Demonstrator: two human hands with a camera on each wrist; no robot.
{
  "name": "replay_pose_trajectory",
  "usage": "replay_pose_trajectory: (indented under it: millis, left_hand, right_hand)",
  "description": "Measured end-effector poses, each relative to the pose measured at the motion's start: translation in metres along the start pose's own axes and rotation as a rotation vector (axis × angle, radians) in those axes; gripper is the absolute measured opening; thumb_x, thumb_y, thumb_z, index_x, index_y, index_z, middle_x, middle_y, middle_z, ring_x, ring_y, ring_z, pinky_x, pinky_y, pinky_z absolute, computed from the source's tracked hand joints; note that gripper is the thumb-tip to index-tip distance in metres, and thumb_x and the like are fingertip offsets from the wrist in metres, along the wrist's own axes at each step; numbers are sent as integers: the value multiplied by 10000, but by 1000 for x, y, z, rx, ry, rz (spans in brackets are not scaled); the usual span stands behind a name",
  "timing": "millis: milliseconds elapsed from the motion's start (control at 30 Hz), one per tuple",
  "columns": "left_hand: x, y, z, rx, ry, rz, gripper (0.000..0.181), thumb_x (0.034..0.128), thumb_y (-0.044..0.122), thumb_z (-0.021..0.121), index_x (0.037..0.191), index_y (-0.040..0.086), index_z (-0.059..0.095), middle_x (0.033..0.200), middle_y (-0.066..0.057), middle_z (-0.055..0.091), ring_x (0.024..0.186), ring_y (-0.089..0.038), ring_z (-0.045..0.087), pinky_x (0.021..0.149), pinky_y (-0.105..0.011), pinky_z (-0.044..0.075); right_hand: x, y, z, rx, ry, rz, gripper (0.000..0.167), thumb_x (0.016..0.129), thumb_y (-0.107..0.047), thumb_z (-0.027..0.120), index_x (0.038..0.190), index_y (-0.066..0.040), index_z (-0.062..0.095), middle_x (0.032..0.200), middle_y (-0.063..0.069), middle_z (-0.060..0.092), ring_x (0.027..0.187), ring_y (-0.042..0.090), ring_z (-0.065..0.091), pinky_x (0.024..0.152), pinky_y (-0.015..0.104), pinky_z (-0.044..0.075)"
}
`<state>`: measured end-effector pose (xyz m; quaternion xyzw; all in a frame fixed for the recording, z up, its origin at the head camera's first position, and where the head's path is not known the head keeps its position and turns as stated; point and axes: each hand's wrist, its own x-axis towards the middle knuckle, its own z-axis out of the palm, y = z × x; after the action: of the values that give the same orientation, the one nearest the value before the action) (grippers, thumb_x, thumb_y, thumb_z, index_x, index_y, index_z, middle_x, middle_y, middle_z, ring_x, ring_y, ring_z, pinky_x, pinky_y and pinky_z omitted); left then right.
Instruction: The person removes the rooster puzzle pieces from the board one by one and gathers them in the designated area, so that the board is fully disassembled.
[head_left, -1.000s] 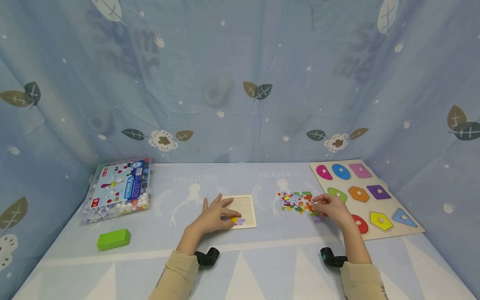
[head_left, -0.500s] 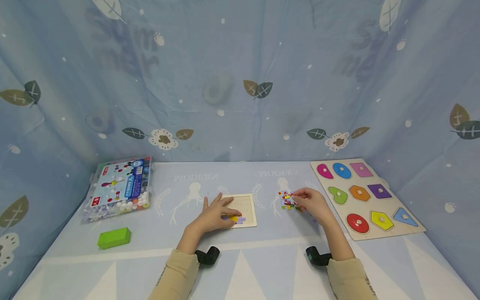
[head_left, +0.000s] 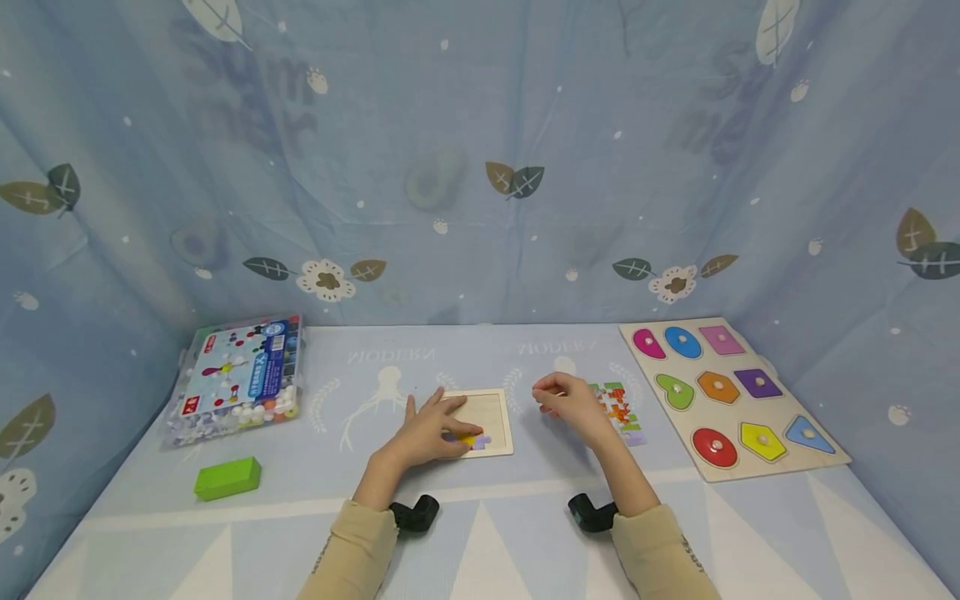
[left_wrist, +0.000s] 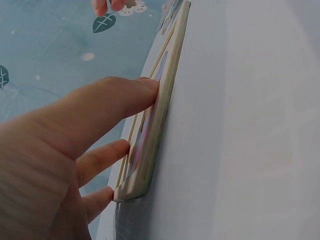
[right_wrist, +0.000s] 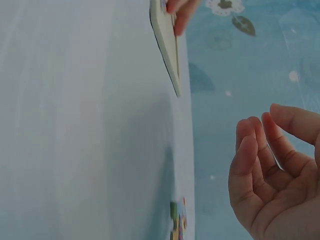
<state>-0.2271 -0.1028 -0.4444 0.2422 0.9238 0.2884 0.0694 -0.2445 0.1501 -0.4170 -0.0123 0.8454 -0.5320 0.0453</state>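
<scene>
My left hand (head_left: 431,432) rests on a shallow wooden puzzle tray (head_left: 497,408), fingers spread over its left side. In the left wrist view, its thumb (left_wrist: 120,97) presses at the tray's near edge. Purple and yellow jigsaw pieces (head_left: 480,442) lie along the tray's bottom edge, partly under the hand. My right hand (head_left: 573,406) hovers between the tray and a colourful patch of jigsaw pieces (head_left: 621,408), which its wrist partly covers. In the right wrist view, the fingers (right_wrist: 245,157) are bent and the thumb nears the fingertips; no piece shows there, though one could be hidden.
A wooden shape board (head_left: 705,442) with knobbed coloured shapes lies at the right. At the left are a clear plastic box (head_left: 236,375) of small coloured parts and a green block (head_left: 227,478). A blue patterned curtain (head_left: 480,167) hangs behind the table.
My right hand has moved left from the right edge of the jigsaw pieces, across them, towards the tray. The left hand has stayed on the tray.
</scene>
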Motion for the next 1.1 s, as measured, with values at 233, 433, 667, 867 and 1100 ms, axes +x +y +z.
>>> replay_pose_trajectory:
  millis: [233, 433, 667, 867, 1100]
  left_hand:
    - [1, 0, 0, 32, 7, -5, 343, 791, 268, 712, 1133, 267, 683, 1425, -87, 413, 1383, -410, 123, 997, -695, -55]
    - [2, 1, -1, 77, 19, 0, 554, 772, 275, 720, 1298, 201, 562, 1416, -79, 427, 1373, -408, 172, 991, -711, -8]
    - [1, -1, -1, 62, 19, 1, 584, 779, 307, 701, 1325, 188, 531, 1429, -71, 410, 1381, -389, 161, 998, -702, -19]
    - [0, -2, -4, 35, 23, 0, 556, 802, 307, 662, 1326, 177, 529, 1439, -95, 391, 1381, -402, 145, 993, -706, -30]
    - [-2, -9, -10, 104, 49, -115, 570, 793, 333, 671, 1330, 210, 525, 1455, -117, 356, 1382, -414, 118, 983, -714, -38]
  right_hand:
    - [0, -4, 24, 5, -47, -31, 116, 856, -130, 641, 915, -30, 650, 797, 75, 639, 679, 194, 629, 613, 304, 507]
    - [1, -7, 40, -5, -116, -38, 89, 853, -102, 643, 912, -36, 649, 765, 38, 613, 653, 172, 598, 604, 287, 500]
    - [-1, -12, 52, -42, -241, -93, 137, 822, -80, 657, 942, -14, 644, 792, 38, 619, 653, 157, 571, 572, 263, 476]
    - [-1, -12, 62, -126, -324, -90, 169, 778, -27, 672, 947, -25, 663, 800, 17, 622, 660, 108, 542, 553, 233, 445]
    - [-4, -16, 65, -348, -334, -131, 241, 709, -60, 754, 942, -74, 695, 806, -7, 599, 749, 121, 532, 679, 280, 447]
